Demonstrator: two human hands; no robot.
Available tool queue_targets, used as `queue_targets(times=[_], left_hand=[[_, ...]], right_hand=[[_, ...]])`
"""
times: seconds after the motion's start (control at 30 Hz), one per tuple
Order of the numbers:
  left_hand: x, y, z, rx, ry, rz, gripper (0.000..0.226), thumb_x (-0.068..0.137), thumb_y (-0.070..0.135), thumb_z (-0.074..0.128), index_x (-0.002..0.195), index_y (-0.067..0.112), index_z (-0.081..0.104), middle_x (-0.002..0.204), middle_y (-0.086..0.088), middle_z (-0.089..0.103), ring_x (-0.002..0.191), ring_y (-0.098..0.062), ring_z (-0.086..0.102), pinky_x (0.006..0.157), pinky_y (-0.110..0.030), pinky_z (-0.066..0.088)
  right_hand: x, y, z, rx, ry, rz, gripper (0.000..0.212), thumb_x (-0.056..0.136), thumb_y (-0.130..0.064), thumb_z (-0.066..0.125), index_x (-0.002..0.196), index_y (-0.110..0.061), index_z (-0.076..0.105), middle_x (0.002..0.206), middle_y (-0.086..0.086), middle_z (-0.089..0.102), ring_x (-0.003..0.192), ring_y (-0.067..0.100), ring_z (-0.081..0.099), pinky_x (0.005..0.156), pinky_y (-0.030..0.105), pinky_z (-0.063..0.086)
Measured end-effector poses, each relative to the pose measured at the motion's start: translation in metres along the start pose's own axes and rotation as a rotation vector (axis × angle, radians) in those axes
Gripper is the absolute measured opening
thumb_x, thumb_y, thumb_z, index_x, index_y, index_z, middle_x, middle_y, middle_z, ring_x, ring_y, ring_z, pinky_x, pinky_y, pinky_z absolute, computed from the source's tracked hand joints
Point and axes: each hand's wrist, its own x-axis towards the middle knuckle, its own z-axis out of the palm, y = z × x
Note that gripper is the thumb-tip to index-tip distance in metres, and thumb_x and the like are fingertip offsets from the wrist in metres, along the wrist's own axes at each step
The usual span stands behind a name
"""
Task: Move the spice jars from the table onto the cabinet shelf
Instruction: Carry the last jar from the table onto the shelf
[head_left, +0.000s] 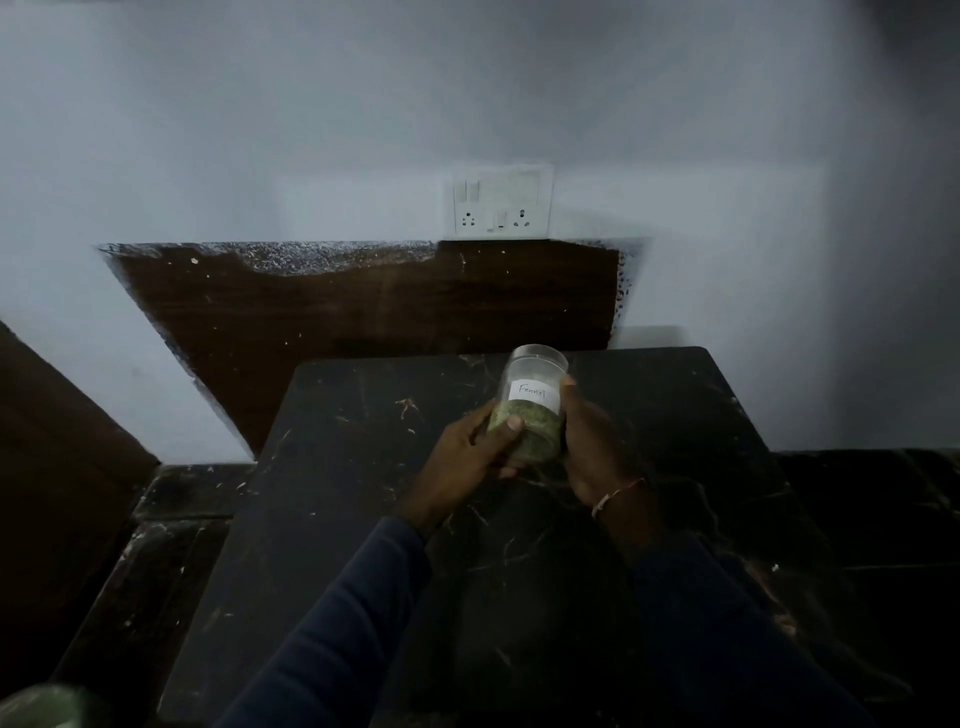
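Observation:
A clear spice jar (532, 400) with a white label reading "Fennel" and greenish seeds in its lower half is held above the black marble table (337, 493), near its far right part. My left hand (467, 457) wraps the jar's lower left side, thumb across the front. My right hand (592, 441) grips its right side; a thin bracelet sits on that wrist. The jar tilts slightly toward the wall. No cabinet shelf is in view.
A grey wall with a white switch and socket plate (498, 205) rises behind the table. A dark brown wooden panel (363, 306) leans against the wall. A blurred green object (41, 706) shows at the bottom left corner. Dark floor lies on both sides.

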Motion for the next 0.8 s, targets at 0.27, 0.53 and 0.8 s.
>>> queue_targets(times=[0.27, 0.53, 0.8], left_hand=[[0.031, 0.018, 0.039, 0.042, -0.022, 0.038, 0.056, 0.078, 0.033, 0.077, 0.129, 0.031, 0.054, 0.121, 0.001, 0.068, 0.11, -0.018, 0.066, 0.087, -0.033, 0.056], [0.056, 0.031, 0.065, 0.029, 0.063, 0.07, 0.042, 0.089, 0.019, 0.065, 0.13, 0.02, 0.054, 0.111, -0.001, 0.071, 0.098, -0.02, 0.07, 0.079, -0.031, 0.059], [0.064, 0.041, 0.059, 0.204, 0.011, 0.196, 0.052, 0.083, 0.0, 0.068, 0.118, 0.036, 0.055, 0.11, 0.012, 0.071, 0.102, -0.005, 0.066, 0.08, -0.019, 0.054]], right_hand=[[0.029, -0.031, -0.035, -0.038, -0.007, -0.11, 0.042, 0.095, -0.054, 0.046, 0.103, -0.019, 0.068, 0.093, 0.012, 0.074, 0.084, 0.026, 0.074, 0.077, 0.043, 0.06], [0.049, -0.056, -0.053, 0.011, -0.033, -0.152, 0.034, 0.096, -0.05, 0.049, 0.088, -0.024, 0.071, 0.082, 0.003, 0.077, 0.08, 0.021, 0.075, 0.071, 0.039, 0.06], [0.053, -0.072, -0.048, 0.089, -0.048, -0.177, 0.032, 0.098, -0.043, 0.05, 0.107, -0.017, 0.067, 0.083, 0.007, 0.075, 0.074, 0.022, 0.074, 0.065, 0.038, 0.059]])
